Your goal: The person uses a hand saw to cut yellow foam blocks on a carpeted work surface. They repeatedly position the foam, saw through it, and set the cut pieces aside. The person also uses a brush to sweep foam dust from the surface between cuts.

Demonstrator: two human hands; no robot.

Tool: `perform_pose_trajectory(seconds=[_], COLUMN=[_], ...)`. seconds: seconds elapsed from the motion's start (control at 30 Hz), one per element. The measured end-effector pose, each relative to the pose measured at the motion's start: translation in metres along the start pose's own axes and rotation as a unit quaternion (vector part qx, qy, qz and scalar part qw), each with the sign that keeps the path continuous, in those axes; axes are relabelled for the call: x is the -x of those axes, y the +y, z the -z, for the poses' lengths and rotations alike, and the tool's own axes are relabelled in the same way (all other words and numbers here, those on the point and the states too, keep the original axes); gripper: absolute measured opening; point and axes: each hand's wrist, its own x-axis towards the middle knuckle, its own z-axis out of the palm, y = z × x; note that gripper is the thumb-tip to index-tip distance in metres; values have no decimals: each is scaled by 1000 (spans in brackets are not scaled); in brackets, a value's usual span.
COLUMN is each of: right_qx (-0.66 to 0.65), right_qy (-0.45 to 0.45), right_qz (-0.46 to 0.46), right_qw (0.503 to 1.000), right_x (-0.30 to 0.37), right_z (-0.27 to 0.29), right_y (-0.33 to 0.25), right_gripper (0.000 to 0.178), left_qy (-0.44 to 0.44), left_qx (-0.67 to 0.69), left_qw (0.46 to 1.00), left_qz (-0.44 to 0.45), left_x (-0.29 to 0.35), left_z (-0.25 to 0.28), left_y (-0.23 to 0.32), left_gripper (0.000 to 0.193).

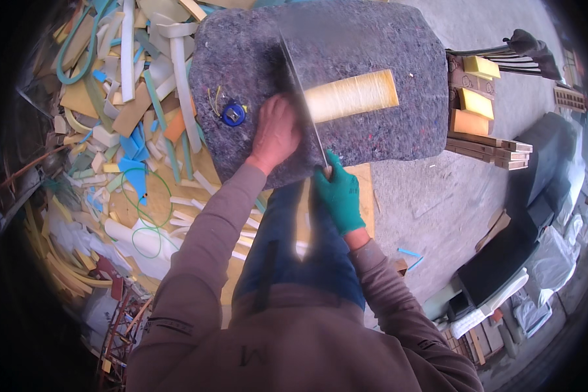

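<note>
My right hand [339, 193], in a green work glove, is closed round the handle of a long, thin-bladed knife [300, 95]. The blade points away from me and slants to the left, over a grey speckled felt-like pad [411, 130]. Just right of the blade lies a pale yellow foam strip [353, 95] with a wrapped-looking surface, its left end meeting the blade. My bare left hand [278, 129] rests close on the blade's left side, fingers bent and slightly blurred. Whatever lies beneath those fingers is hidden. A blue tape measure [233, 114] sits left of this hand.
Foam offcuts [134, 111] in many colours heap up on the left. Yellow foam blocks [475, 103] stand beside the pad's right edge, near stacked wooden slats [490, 149]. Farther right, a long black padded piece [503, 251] lies on the concrete floor [418, 196].
</note>
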Motion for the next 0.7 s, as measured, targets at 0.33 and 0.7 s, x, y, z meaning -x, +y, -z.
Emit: perform_pose_trajectory(seconds=[0.33, 0.7], right_qx=[-24, -30], right_qy=[-44, -12], right_qz=[-57, 2], right_qw=[997, 999], right_x=[84, 22], right_z=[26, 10], right_y=[42, 3], right_gripper=[52, 53], left_qy=[-2, 2], left_qx=[0, 0], left_qw=[1000, 1000], left_qz=[-5, -25], left_x=[3, 5], left_z=[0, -3], left_y=[-1, -3], left_gripper=[56, 65])
